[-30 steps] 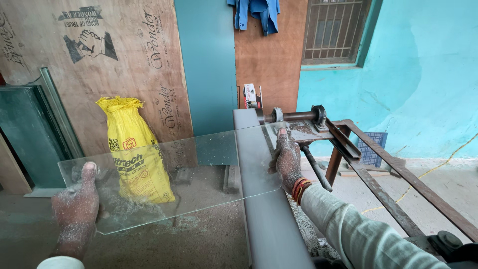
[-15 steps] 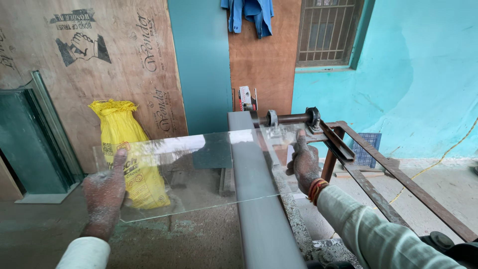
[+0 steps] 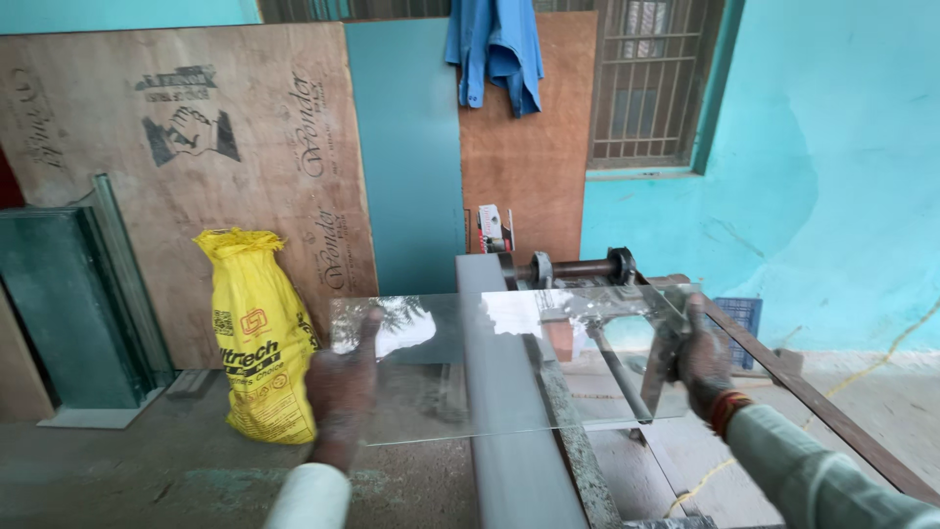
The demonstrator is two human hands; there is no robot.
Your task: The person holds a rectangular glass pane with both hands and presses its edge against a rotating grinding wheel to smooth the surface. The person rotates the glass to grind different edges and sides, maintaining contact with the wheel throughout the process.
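Glass sheet (image 3: 509, 362) hangs between our hands, left hand (image 3: 343, 387) and right hand (image 3: 700, 358) gripping its ends above the machine (image 3: 573, 269), not set down.

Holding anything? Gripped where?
Yes: a clear rectangular glass sheet, held level by its short edges, left hand on the left edge, right hand on the right.

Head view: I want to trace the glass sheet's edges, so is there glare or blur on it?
Head view: the glass sheet carries bright reflections of sky and foliage at its upper left and top centre; its edges read clearly, the left hand shows hazily through it, the right hand grips the right edge; even daylight, slight softness.
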